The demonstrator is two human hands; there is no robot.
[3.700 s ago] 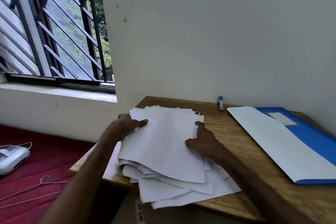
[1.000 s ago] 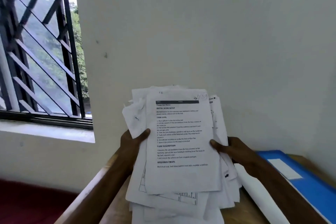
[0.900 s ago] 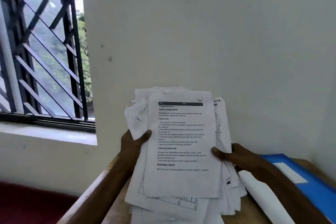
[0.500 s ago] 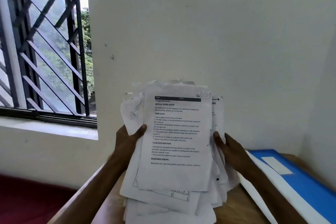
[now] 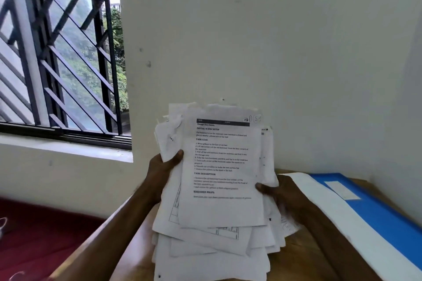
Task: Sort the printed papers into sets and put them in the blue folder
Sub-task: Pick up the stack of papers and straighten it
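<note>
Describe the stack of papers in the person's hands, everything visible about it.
The stack of papers is a thick, uneven bundle of white printed sheets, held nearly upright and facing the camera. Edges are misaligned; some corners look crumpled or torn. The front sheet carries a dark header bar, bold headings and numbered lines of text; a sheet behind shows part of a line drawing. The left hand grips its left edge, the right hand its right edge. Its lower end sits low over the wooden table; contact is unclear. The blue folder lies apart, to its right.

Clearance, as I read it: paper stack (image 5: 219, 189) fills centre frame, blocking the wooden table (image 5: 294, 255) behind it. Lower right, blue folder (image 5: 383, 217) lies flat against the wall (little gap there). Bare wood between stack and folder: passable.
</note>
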